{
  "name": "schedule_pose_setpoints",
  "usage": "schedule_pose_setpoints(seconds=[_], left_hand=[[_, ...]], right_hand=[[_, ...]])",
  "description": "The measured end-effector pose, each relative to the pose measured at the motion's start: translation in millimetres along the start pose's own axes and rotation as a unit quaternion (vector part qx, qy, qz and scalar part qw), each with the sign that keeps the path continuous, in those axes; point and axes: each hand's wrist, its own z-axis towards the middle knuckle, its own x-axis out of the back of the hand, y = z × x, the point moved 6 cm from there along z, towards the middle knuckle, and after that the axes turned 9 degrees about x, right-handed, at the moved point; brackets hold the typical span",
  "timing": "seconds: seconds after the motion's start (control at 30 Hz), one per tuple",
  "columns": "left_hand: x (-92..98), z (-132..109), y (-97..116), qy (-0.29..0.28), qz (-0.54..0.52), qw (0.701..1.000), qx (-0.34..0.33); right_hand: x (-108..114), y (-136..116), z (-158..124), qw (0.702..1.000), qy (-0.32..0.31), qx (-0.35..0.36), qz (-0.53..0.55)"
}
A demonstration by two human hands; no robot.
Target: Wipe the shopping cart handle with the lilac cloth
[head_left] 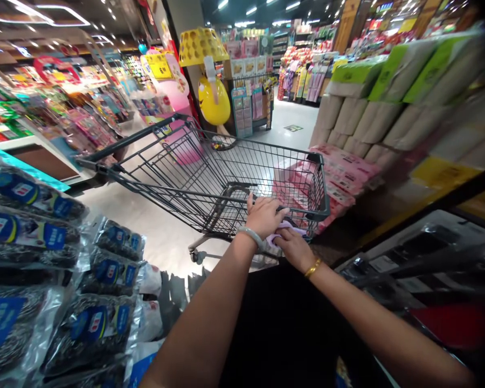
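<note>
A dark grey metal shopping cart (262, 148) stands across in front of me, its basket showing only the bare wire floor. My left hand (264, 216), with a pale bangle at the wrist, lies over the cart's near side rail with its fingers spread. Just right of it and lower, my right hand (296, 249), wearing a gold bracelet, is closed on a lilac cloth (271, 238) against the same side of the cart. Part of the cloth is hidden under the fingers.
Shiny bags with blue labels (105, 323) are stacked at the near left. On the right are piled tissue packs (355, 116) and pink packages (339, 172). A yellow balloon figure (215, 102) and a display rack (248, 110) stand beyond the cart, with aisle floor (301, 116) beside them.
</note>
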Motion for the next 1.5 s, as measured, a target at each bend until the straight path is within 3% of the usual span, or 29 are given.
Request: schedule_pose_setpoints(seconds=[0.17, 0.4, 0.5, 0.67, 0.87, 1.03, 1.17, 1.27, 1.37, 1.5], left_hand=[[2.5, -1, -5, 0.006, 0.021, 1.000, 0.003], [8.1, -12, -9, 0.015, 0.039, 0.999, 0.017], [12.0, -19, -14, 0.010, 0.040, 0.999, 0.021], [20.6, -33, -23, 0.017, 0.063, 0.996, 0.052], [32.2, -57, -36, 0.032, 0.079, 0.994, 0.074], [43.6, -75, -47, 0.036, 0.082, 0.993, 0.078], [50.1, -85, -56, 0.009, 0.104, 0.990, 0.091], [54.7, -91, -61, -0.010, 0.113, 0.988, 0.103], [54.2, -97, -52, -0.019, 0.106, 0.989, 0.098], [28.7, -105, -6, -0.049, 0.068, 0.996, 0.033]], right_hand=[[21, 4, 0, 0.998, 0.051, -0.034, -0.018], [-10, -12, -27, 1.000, -0.010, -0.010, -0.011], [1, -19, -36, 1.000, -0.017, -0.011, -0.009], [35, -35, -35, 0.998, 0.053, -0.037, -0.018], [26, -68, -35, 1.000, 0.024, -0.014, 0.008], [40, -90, -34, 0.998, 0.063, -0.002, 0.023], [35, -101, -39, 0.998, 0.022, 0.002, 0.059], [37, -106, -43, 0.997, 0.026, 0.006, 0.072], [42, -111, -42, 0.996, 0.048, 0.014, 0.072], [26, -113, -43, 0.994, 0.038, -0.011, 0.106]])
